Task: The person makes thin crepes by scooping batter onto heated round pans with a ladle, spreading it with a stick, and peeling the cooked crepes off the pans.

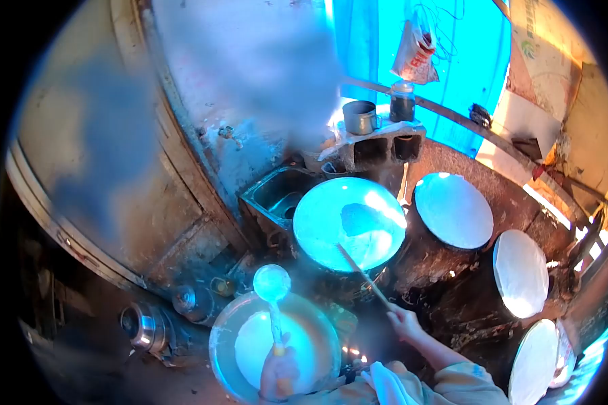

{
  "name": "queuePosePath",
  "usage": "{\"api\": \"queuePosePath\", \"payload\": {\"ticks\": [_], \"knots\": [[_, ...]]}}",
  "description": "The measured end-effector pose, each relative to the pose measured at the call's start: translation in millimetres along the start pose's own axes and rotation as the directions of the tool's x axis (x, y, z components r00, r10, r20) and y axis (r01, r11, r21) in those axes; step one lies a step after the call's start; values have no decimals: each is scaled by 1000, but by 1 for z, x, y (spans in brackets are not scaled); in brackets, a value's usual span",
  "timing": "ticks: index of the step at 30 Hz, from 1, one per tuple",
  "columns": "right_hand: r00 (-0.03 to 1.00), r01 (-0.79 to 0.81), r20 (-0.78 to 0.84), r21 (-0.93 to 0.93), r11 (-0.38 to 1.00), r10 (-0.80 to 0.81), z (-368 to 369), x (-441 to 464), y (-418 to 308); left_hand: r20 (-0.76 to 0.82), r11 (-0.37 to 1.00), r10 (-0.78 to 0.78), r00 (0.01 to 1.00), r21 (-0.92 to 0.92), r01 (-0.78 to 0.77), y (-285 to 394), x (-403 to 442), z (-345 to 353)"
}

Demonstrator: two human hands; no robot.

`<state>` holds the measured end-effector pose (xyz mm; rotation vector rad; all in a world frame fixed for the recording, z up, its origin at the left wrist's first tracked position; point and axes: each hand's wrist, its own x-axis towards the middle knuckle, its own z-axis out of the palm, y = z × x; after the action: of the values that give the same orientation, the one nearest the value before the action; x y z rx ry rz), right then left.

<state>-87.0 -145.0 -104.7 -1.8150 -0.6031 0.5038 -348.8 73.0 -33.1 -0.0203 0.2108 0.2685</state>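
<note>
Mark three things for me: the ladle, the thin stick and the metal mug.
Ladle (272,283): head view, on its round bowl.
Thin stick (365,277): head view, mid-shaft.
Metal mug (359,120): head view, on its outer side wall.

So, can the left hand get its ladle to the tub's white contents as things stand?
Probably yes: the left hand holds the ladle, apparently over the open tub, whose white contents lie uncovered.

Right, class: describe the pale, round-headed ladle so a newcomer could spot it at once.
Find the wide, round greyish tub with white contents low in the picture. Over it, the left hand holds the ladle. Its broad round head sets it apart from the thin, straight brown stick in the right hand.
</note>
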Motion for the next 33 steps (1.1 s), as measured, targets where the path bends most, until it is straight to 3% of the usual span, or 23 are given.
{"api": "queuePosePath", "payload": {"ticks": [1,3,4,5,7,9,12,14,15,16,17,18,19,20,21,23,24,26,29,30,33], "knots": [[993,-65,-104,-182,981,47,-11,0,37,-8,1000,-9,1000,14,9,1,1,1],[925,213,-253,-278,937,-285,-36,29,116,-30,1000,-12,999,17,12,0,3,4],[973,-17,-227,-211,977,-33,-45,34,75,-37,999,-2,999,53,4,-1,5,6],[958,-249,-186,-151,957,220,-59,51,31,-41,998,-12,999,61,14,-2,6,9],[939,-299,-226,-151,942,261,-68,101,24,-92,987,69,993,154,-54,-4,11,12],[938,26,-302,-425,905,-169,-76,170,67,-79,991,55,995,126,-44,-2,14,8],[933,-30,-325,-500,865,-155,-82,233,42,-89,997,54,995,63,-49,-6,18,18],[951,-257,-259,-362,896,168,-80,236,-7,-119,998,62,991,31,-59,-6,21,18],[885,2,-430,-381,925,-179,-70,271,71,-69,999,40,997,30,-38,-1,21,9],[906,-93,-419,-75,993,54,-70,249,39,-17,999,16,1000,30,-16,3,20,3],[902,-199,-339,227,953,269,-74,226,1,-22,999,19,1000,35,-18,6,20,1],[848,65,-516,329,942,122,-53,237,42,-26,998,23,999,59,-21,7,21,0],[727,336,-686,364,869,7,-29,237,88,-29,997,27,999,80,-24,5,22,-1],[816,46,-516,507,861,260,-17,201,69,-28,997,29,999,71,-27,0,24,3],[810,-253,-309,584,772,499,3,162,34,-99,996,74,992,61,-68,-5,26,11],[898,78,-436,281,956,55,44,121,35,-163,991,126,979,54,-119,-8,33,19],[901,80,-431,282,956,52,36,114,17,-134,996,80,988,-19,-83,-7,36,19],[918,-248,-117,577,778,379,14,103,-21,-110,995,32,993,-93,-43,-8,38,25],[888,-124,-290,598,792,357,-14,123,-9,-156,995,56,986,-76,-68,-15,41,33],[858,-154,-285,652,743,428,-7,126,-6,-177,994,57,983,-79,-71,-16,42,33],[915,-103,-243,628,771,321,38,118,0,-179,996,38,983,-75,-52,-14,42,30]]}}
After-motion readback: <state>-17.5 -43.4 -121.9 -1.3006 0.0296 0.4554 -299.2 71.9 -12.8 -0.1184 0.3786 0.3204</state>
